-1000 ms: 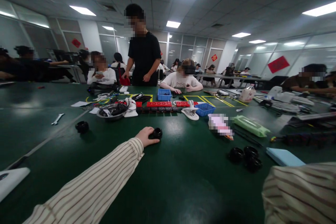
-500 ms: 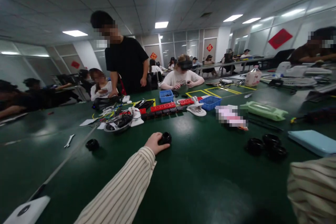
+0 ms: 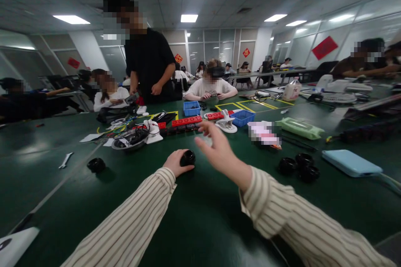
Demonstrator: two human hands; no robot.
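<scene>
Fingers (image 3: 179,162) of the left hand (image 3: 175,163) are curling narrowly around a small round black plastic part (image 3: 187,157), holding it down on the dark green tabletop (image 3: 194,217) roughly at its middle, well away from the near edge. The left forearm, in a cream striped sleeve (image 3: 131,221), is lying across the tabletop from the near-left side.

The right hand (image 3: 219,150) is hovering just right of the black part, above the surface and touching nothing; its fingers are spreading wide and loose, empty.

Toward the right side, a cluster of three similar black round parts (image 3: 299,164) is sitting together, with a flat pale blue case (image 3: 347,162) beyond them near the right edge. One more black round part (image 3: 96,165) is lying alone to the left, and a small silver wrench (image 3: 65,160) farther left still.

Toward the far edge: a grey bowl of cables (image 3: 130,138), a row of red blocks (image 3: 186,121), two blue plastic bins (image 3: 191,108), and a light green pouch (image 3: 300,128). A person in a black shirt (image 3: 148,66) is standing at the far edge; others are sitting beside them.
</scene>
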